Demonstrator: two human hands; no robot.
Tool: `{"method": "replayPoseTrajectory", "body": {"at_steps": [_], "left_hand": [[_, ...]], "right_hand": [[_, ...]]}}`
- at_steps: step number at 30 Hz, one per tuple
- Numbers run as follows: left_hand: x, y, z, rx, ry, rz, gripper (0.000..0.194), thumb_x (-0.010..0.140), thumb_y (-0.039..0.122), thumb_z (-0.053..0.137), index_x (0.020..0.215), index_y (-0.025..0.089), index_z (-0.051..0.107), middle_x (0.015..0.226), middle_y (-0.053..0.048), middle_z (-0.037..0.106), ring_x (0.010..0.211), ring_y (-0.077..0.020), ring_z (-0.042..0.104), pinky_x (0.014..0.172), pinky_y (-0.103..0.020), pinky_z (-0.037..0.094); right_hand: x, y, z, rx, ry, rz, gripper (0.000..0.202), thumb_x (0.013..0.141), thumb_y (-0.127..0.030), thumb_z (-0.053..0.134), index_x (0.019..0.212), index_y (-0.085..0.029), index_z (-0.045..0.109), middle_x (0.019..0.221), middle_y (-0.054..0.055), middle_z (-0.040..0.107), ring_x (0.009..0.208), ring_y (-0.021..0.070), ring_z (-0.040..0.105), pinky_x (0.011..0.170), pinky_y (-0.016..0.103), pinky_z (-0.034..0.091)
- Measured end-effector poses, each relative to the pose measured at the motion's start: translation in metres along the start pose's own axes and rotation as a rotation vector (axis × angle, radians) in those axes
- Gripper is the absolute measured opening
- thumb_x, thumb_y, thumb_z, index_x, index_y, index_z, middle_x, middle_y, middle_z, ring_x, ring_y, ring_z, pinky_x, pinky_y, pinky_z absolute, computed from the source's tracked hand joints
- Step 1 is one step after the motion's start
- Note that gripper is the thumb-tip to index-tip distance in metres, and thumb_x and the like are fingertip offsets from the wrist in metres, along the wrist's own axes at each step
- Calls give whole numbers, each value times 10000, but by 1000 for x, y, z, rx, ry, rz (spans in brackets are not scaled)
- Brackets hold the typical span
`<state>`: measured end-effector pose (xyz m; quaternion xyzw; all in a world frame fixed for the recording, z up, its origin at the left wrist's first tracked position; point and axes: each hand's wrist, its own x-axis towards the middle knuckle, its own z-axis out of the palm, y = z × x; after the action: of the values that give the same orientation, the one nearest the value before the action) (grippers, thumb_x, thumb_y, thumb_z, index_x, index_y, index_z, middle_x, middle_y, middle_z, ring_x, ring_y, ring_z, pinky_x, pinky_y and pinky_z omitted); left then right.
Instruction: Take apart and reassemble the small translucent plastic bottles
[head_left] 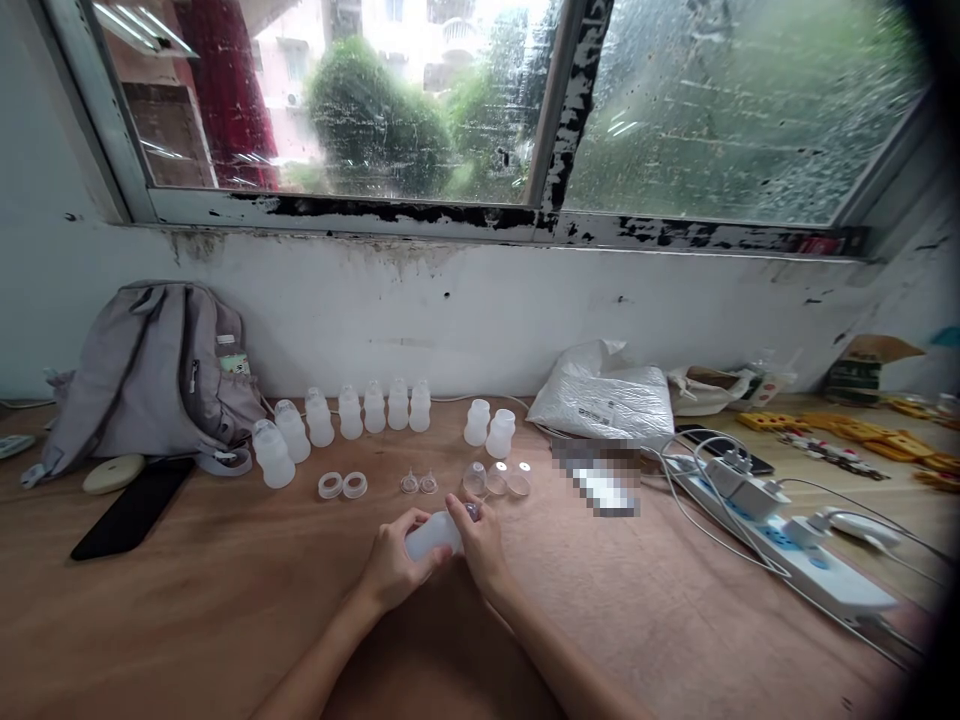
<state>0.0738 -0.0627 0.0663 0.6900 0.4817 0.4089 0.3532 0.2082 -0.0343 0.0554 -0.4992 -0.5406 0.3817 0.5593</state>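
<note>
A frosted white baby bottle (429,537) lies tilted sideways between my hands, above the near part of the table. My left hand (391,562) is wrapped round its body. My right hand (480,545) closes over its top end, where a small clear part shows between the fingers; the rest of that end is hidden. Just beyond my hands are three clear domed caps (496,480), two bottle nipples (418,482) and two white collar rings (342,486). Several assembled bottles (350,412) stand upright in a curved row. Two open-necked bottles (500,434) stand to their right.
A grey backpack (157,370) and a black flat case (133,510) lie at left. On the right are a silver plastic bag (607,395), a power strip (795,550) with chargers and loose cables, and yellow pieces (855,435). A wall with a window (420,110) bounds the back.
</note>
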Motion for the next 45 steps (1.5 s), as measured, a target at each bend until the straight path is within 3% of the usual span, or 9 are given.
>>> {"method": "replayPoseTrajectory", "body": {"at_steps": [12,18,24,26,30,34,40,45], "left_hand": [[2,2,-10,-60,-82,-44,316,647,405,613,830,152,564,749,-23,632,650,-155,566,588,-225,414],[6,-6,-11,-274,-159,-69,317,643,392,623,812,136,544,708,-11,596,598,-125,543,522,-204,406],[5,-13,-12,-653,-446,-278,365,716,443,517,909,135,486,649,-17,565,425,-99,518,344,-174,361],[3,-14,-12,-731,-495,-300,378,730,442,499,939,129,480,642,-24,565,428,-102,526,342,-170,368],[2,-13,-12,-795,-462,-315,422,750,443,475,1014,113,475,654,-42,578,433,-99,525,351,-173,381],[1,-12,-10,-837,-435,-330,437,776,426,435,1066,101,465,641,-50,583,425,-108,521,344,-182,380],[0,-16,-5,-903,-321,-379,390,795,426,405,995,102,489,635,-56,586,419,-123,521,353,-207,377],[-1,-14,-11,-1018,-197,-460,460,771,479,412,949,70,523,627,-73,585,415,-124,517,353,-207,340]], "right_hand": [[-3,3,3,-1,10,21,347,720,-432,527,537,-191,357,484,-65,345,433,73,329,409,201,275],[-6,0,5,20,6,12,333,723,-406,536,555,-197,339,492,-69,318,434,73,320,404,198,265],[-10,-4,2,25,-103,-78,314,738,-383,526,565,-197,341,485,-70,325,433,73,329,403,192,264],[-11,-6,0,21,-151,-110,271,740,-376,527,593,-191,393,496,-64,358,447,77,352,419,193,282],[-7,-9,-4,66,-224,-92,206,733,-385,538,754,-187,489,575,-44,427,503,88,395,454,197,322],[0,-10,-8,110,-307,-47,273,727,-408,541,888,-196,481,591,-46,427,511,91,395,445,196,319],[10,-1,-13,106,-308,-131,243,699,-407,586,738,-188,486,586,-44,416,521,87,372,463,205,299],[17,8,-15,80,-269,-76,242,689,-408,601,724,-185,513,516,-64,375,462,73,327,418,200,254]]}}
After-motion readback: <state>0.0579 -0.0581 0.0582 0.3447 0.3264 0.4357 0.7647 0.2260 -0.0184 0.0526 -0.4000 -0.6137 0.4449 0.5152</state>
